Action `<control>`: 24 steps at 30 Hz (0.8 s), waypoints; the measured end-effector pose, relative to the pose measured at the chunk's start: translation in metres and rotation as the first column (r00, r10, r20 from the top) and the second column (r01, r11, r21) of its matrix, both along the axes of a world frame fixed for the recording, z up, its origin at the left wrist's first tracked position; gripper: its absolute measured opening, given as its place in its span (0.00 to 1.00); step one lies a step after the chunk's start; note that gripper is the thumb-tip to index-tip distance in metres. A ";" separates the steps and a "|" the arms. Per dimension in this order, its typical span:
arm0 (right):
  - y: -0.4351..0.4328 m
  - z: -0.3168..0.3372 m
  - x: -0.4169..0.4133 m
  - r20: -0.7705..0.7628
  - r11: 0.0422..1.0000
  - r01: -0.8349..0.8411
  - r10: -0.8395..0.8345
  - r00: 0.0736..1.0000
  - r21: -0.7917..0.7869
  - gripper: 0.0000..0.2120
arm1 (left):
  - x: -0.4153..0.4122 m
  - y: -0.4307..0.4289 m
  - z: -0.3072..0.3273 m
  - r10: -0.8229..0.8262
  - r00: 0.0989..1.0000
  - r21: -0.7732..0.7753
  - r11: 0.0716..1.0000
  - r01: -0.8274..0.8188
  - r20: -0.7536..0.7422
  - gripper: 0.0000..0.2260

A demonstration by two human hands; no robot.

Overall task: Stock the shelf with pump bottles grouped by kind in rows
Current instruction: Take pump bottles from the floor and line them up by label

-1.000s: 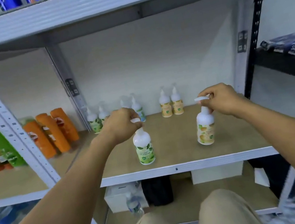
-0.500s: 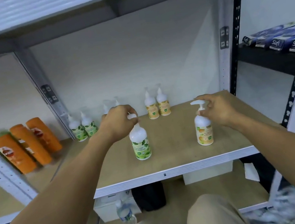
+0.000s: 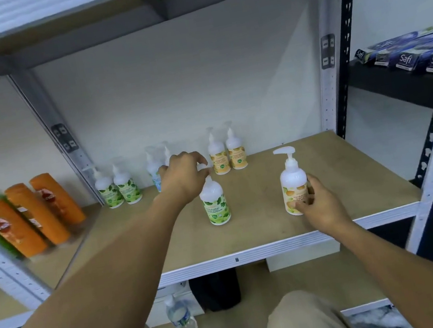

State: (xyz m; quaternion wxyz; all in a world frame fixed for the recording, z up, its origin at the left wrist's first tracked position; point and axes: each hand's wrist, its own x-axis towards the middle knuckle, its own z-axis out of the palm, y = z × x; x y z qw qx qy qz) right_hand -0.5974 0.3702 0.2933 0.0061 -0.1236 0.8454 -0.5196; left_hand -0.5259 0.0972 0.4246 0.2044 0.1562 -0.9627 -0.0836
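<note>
A green-label pump bottle [image 3: 215, 202] stands upright mid-shelf; my left hand [image 3: 184, 176] is closed over its pump head. To its right stands an orange-label pump bottle [image 3: 292, 181], its pump exposed; my right hand [image 3: 318, 201] holds its lower body from the right. At the back of the wooden shelf [image 3: 256, 232] stand three pairs: two green-label bottles [image 3: 117, 187], two blue-label bottles [image 3: 155, 166] partly hidden behind my left hand, and two orange-label bottles [image 3: 226, 152].
Orange and green shampoo bottles [image 3: 30, 216] lean in the bay to the left. A black rack on the right holds blue boxes [image 3: 409, 51]. Below the shelf are a water bottle [image 3: 179, 313], a black bag [image 3: 217, 291] and white boxes. My knees show at the bottom edge.
My right hand has left the orange-label bottle's pump and dropped to its lower body. My left hand stays on the green-label bottle's pump. The camera has moved closer and tilted.
</note>
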 end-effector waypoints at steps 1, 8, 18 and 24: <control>0.000 -0.001 -0.001 0.005 1.000 0.002 -0.002 1.000 0.002 0.34 | -0.002 0.001 -0.004 0.002 1.000 0.008 1.000 -0.002 0.001 0.10; 0.001 -0.003 -0.003 -0.052 0.994 0.064 -0.059 0.997 0.093 0.29 | -0.003 0.001 -0.029 -0.032 0.993 0.146 0.988 0.048 -0.110 0.20; -0.034 -0.004 0.034 -0.206 0.973 -0.040 0.088 0.975 0.228 0.16 | 0.069 -0.045 -0.109 0.096 0.995 0.240 0.965 -0.103 0.039 0.24; -0.088 -0.001 0.040 -0.087 0.933 -0.243 0.274 0.958 0.266 0.31 | 0.103 -0.088 -0.143 0.210 0.960 0.189 0.951 -0.244 0.183 0.25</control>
